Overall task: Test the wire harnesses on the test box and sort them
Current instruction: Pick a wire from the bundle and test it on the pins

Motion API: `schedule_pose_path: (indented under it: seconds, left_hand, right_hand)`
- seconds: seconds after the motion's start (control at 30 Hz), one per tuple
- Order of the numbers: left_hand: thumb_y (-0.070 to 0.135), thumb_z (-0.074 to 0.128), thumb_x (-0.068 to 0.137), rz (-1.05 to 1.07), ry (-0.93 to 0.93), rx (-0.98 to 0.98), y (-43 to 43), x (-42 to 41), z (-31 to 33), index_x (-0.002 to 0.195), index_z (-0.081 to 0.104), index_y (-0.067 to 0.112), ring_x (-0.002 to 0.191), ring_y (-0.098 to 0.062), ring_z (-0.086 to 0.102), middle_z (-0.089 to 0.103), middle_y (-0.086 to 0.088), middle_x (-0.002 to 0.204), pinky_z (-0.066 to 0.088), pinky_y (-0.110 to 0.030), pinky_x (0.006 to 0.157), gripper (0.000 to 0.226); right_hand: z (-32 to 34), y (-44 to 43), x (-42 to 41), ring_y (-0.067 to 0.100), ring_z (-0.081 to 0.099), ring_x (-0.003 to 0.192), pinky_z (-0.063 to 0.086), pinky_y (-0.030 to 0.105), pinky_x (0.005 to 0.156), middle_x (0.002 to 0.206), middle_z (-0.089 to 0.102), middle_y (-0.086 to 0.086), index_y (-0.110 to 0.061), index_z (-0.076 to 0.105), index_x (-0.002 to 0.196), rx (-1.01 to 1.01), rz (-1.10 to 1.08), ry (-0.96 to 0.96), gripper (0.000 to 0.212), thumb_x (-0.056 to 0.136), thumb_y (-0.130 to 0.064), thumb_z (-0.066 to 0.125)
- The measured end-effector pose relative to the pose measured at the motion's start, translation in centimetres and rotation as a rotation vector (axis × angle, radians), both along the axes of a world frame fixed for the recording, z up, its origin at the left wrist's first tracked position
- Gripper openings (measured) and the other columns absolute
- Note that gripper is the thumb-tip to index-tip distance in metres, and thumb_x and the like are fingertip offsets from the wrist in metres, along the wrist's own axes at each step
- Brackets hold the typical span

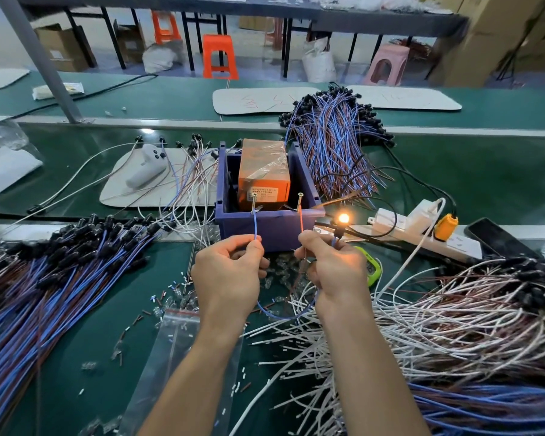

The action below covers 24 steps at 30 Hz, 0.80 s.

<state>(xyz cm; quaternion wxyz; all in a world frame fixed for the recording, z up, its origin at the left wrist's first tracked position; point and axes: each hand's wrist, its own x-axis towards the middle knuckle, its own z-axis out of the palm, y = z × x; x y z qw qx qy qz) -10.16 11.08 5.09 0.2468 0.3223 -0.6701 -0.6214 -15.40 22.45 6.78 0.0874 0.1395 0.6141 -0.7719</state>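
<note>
Two bare forearms reach up from the bottom edge over a green bench mat [92,379]; beside the left one lies a clear zip bag with a red seal strip [177,341], with bare green showing between it and the heap on the left. The left hand [230,272] pinches a thin blue wire [255,228] between thumb and forefinger, its tip against the left brass screw [253,201] at the near rim of a dark blue plastic test box [265,229]. The right hand [334,265] pinches a red wire [301,215] running up to the right brass screw [299,199] and also grips a black socket whose small glass bulb [343,218] glows orange. It is one harness, and its blue lead loops below both hands.

Inside the box sits an orange block wrapped in clear tape [263,171]; its label print is too small to read. Three large heaps of harnesses crowd the hands: the left heap [44,278], blue and brown; the far heap [331,146] behind the box, blue and brown; the right heap [469,309], white and brown. A looser scatter lies on a white mat [123,193] left of the box.

Right of the box lie a white power strip [422,228] and a black phone [497,237]. Beyond the bench stand two orange plastic stools [216,56] and one pink stool [387,64]; red scrawl on a far white mat [233,102] is unreadable.
</note>
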Motion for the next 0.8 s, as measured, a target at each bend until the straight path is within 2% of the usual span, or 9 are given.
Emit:
schedule_pose_path:
  seconds: [0.1, 0.2, 0.23, 0.33, 0.47, 0.53, 0.63, 0.73, 0.8]
  left_hand:
    - [0.015, 0.074, 0.092, 0.015, 0.008, 0.026, 0.0, 0.2, 0.2, 0.08, 0.078, 0.027, 0.051, -0.009, 0.069, 0.073, 0.002, 0.059, 0.052, -0.016, 0.051, 0.017]
    - [0.015, 0.074, 0.091, 0.007, 0.02, 0.034, -0.1, 0.8, 0.5, 0.075, 0.078, 0.024, 0.051, -0.01, 0.069, 0.074, 0.001, 0.06, 0.053, -0.017, 0.053, 0.019]
    - [0.016, 0.076, 0.09, -0.031, 0.018, 0.031, -0.2, 1.1, 0.7, 0.073, 0.08, 0.024, 0.053, -0.011, 0.07, 0.074, 0.001, 0.061, 0.055, -0.02, 0.055, 0.019]
    - [0.023, 0.082, 0.084, -0.26, -0.035, -0.003, -0.1, 2.0, 1.4, 0.076, 0.081, 0.04, 0.067, -0.011, 0.074, 0.077, 0.005, 0.068, 0.06, -0.026, 0.067, 0.02]
    - [0.021, 0.083, 0.083, -0.453, -0.082, 0.055, 0.3, 2.7, 2.2, 0.075, 0.084, 0.034, 0.066, -0.009, 0.069, 0.078, -0.001, 0.072, 0.058, -0.026, 0.068, 0.016]
    - [0.015, 0.083, 0.082, -0.48, -0.078, 0.085, 0.5, 2.9, 2.6, 0.074, 0.084, 0.03, 0.065, -0.013, 0.067, 0.077, -0.008, 0.072, 0.056, -0.028, 0.068, 0.017]
    - [0.011, 0.083, 0.082, -0.475, -0.068, 0.126, 0.5, 3.3, 3.0, 0.073, 0.084, 0.028, 0.063, -0.018, 0.062, 0.075, -0.016, 0.072, 0.053, -0.033, 0.068, 0.019]
    - [0.011, 0.083, 0.081, -0.468, -0.052, 0.158, 0.8, 3.7, 3.3, 0.073, 0.084, 0.024, 0.064, -0.022, 0.059, 0.073, -0.011, 0.066, 0.051, -0.038, 0.071, 0.015]
    - [0.01, 0.082, 0.082, -0.471, -0.034, 0.15, 1.1, 3.9, 3.5, 0.071, 0.084, 0.023, 0.062, -0.019, 0.06, 0.073, -0.007, 0.064, 0.052, -0.036, 0.069, 0.017]
  right_hand:
    - [-0.1, 0.2, 0.1, 0.003, 0.041, 0.036, 0.031, 0.012, 0.038, 0.056, 0.067, 0.003, -0.016, 0.067, 0.068, 0.009, -0.04, -0.028, 0.023, 0.088, -0.01, 0.075]
    - [0.0, 0.8, 0.5, 0.005, 0.046, 0.04, 0.032, 0.014, 0.037, 0.055, 0.065, 0.003, -0.016, 0.068, 0.065, -0.028, -0.064, -0.026, 0.026, 0.089, -0.008, 0.075]
    - [0.0, 1.1, 0.8, 0.006, 0.047, 0.042, 0.033, 0.014, 0.038, 0.056, 0.065, 0.003, -0.016, 0.069, 0.065, -0.026, -0.042, -0.013, 0.026, 0.089, -0.008, 0.075]
    - [0.1, 1.5, 1.8, 0.002, 0.043, 0.038, 0.034, 0.011, 0.039, 0.056, 0.065, 0.005, -0.015, 0.073, 0.062, 0.008, 0.062, 0.049, 0.027, 0.087, -0.004, 0.075]
    - [0.4, 1.4, 2.6, 0.004, 0.052, 0.044, 0.041, 0.012, 0.045, 0.055, 0.065, 0.001, -0.012, 0.075, 0.058, 0.025, 0.12, 0.108, 0.031, 0.084, 0.005, 0.074]
    - [0.6, 1.4, 2.9, 0.008, 0.059, 0.051, 0.047, 0.015, 0.05, 0.058, 0.068, 0.002, -0.012, 0.077, 0.059, 0.03, 0.148, 0.117, 0.03, 0.084, 0.006, 0.074]
    - [0.9, 1.8, 3.3, 0.001, 0.05, 0.04, 0.038, 0.009, 0.043, 0.051, 0.063, -0.004, -0.007, 0.076, 0.067, 0.045, 0.191, 0.136, 0.021, 0.084, 0.005, 0.073]
    - [1.4, 2.4, 3.8, 0.0, 0.047, 0.039, 0.036, 0.008, 0.043, 0.049, 0.058, -0.009, -0.003, 0.076, 0.073, 0.043, 0.219, 0.139, 0.014, 0.086, 0.003, 0.073]
    - [1.8, 2.9, 4.3, 0.0, 0.047, 0.042, 0.037, 0.009, 0.045, 0.053, 0.061, -0.007, -0.006, 0.078, 0.071, 0.008, 0.241, 0.105, 0.021, 0.089, 0.0, 0.07]
